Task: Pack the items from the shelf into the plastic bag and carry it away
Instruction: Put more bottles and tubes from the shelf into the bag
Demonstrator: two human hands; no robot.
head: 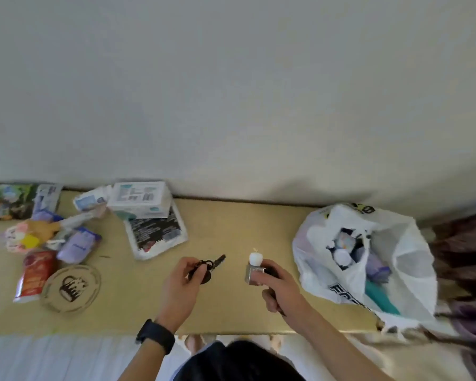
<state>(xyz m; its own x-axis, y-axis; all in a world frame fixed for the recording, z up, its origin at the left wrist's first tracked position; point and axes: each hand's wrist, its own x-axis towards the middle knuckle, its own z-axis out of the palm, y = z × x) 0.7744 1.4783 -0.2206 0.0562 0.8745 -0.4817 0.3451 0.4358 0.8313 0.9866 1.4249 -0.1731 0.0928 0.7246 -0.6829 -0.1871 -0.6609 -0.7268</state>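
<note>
Both hands over the shelf [231, 229], each holding one item.
I see the left hand [182, 279] pinching a key ring [204, 268] and the right hand [280, 284] gripping a white-capped bottle [254, 266]; the plastic bag [412, 259] lies open at the shelf's right end.

My left hand [180, 281] pinches a dark bunch of keys [205, 268] over the middle of the shelf [231, 229]. My right hand [280, 287] grips a small upright bottle [254, 270] with a white cap. The white plastic bag [407, 259] sits open at the shelf's right end, part-filled. Near the left end lie a white box [140, 199], a black-and-white packet [155, 232], a red tube [35, 273], a round brown disc [72, 287] and a purple pouch [79, 244].
</note>
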